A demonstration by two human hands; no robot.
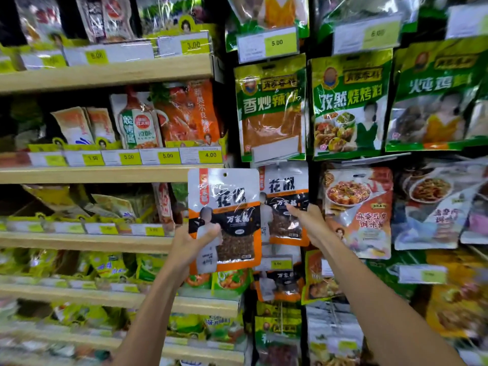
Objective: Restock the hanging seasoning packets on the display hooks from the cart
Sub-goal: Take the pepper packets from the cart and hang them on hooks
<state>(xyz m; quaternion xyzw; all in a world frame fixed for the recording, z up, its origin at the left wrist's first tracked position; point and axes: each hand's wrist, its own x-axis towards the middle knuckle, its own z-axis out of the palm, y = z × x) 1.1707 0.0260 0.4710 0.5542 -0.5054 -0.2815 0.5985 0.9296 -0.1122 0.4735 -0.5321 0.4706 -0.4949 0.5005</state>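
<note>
My left hand [194,240] grips a white, black and orange peppercorn packet [232,207] by its lower left edge and holds it upright in front of the shelving, its punched hole at the top. Just to its right, matching peppercorn packets [284,186] hang on a display hook. My right hand [307,220] reaches to these hanging packets, fingers extended and touching the front one at mid height. The hook itself is hidden behind the packets. No cart is in view.
Green seasoning packets [272,107] hang in the row above, with red tofu-sauce packets [359,207] to the right. Another peppercorn packet [277,283] hangs below a price tag [280,264]. Wooden shelves [105,175] with bagged goods fill the left side.
</note>
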